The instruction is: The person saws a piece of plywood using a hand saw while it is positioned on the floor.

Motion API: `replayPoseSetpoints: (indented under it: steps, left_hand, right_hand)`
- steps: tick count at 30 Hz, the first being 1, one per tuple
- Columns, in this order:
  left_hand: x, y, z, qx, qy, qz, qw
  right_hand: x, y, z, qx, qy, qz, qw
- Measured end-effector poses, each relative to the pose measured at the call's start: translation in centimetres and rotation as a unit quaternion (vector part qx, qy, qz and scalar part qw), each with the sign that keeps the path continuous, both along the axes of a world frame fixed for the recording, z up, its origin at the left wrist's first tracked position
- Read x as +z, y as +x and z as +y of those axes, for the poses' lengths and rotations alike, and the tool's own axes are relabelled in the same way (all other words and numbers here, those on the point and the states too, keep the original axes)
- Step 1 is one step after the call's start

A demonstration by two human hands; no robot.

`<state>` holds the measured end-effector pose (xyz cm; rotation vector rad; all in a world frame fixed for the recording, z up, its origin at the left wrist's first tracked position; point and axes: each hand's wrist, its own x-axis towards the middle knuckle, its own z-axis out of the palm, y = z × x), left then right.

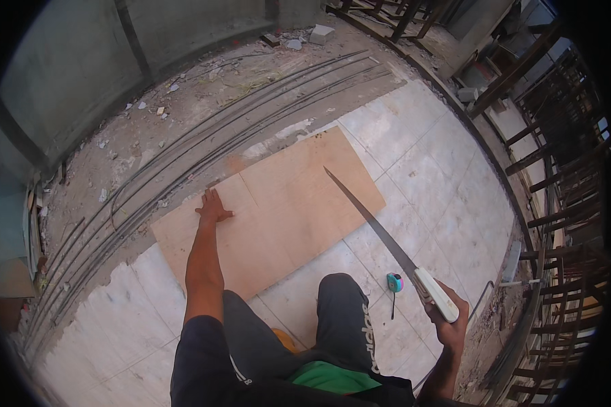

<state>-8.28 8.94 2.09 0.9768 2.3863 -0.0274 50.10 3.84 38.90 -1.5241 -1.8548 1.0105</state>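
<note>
Handsaw [388, 241] sits in the right hand [449, 322], which is closed round its white handle [436, 293]. Its blade [367, 217] slants away to the left, tip over the plywood sheet [285, 217]; whether it touches cannot be told. The left hand [214, 207] is spread open, palm down, on the sheet near its far edge, just left of a thin line [249, 190]. The plywood lies on pale floor tiles [448, 176], with a teal tape measure [395, 282] near the saw handle and long thin rods [142, 209] along the far side.
</note>
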Motion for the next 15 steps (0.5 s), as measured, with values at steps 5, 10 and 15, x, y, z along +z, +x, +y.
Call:
replayPoseSetpoints:
  steps: [5,10,15]
  left_hand:
    - [2.3,-2.1,-0.9,-0.011,0.002,-0.053,0.999]
    - [2.3,-5.3,-0.8,-0.017,0.015,-0.011,1.0]
    - [-0.4,-9.5,-2.5,0.024,0.036,-0.026,0.999]
  right_hand:
    - [-1.9,-1.6,2.7,-0.032,0.015,-0.116,0.993]
    - [-0.1,-2.1,3.4,-0.081,0.008,-0.274,0.958]
    - [-1.6,-2.3,5.7,-0.076,-0.08,-0.444,0.889]
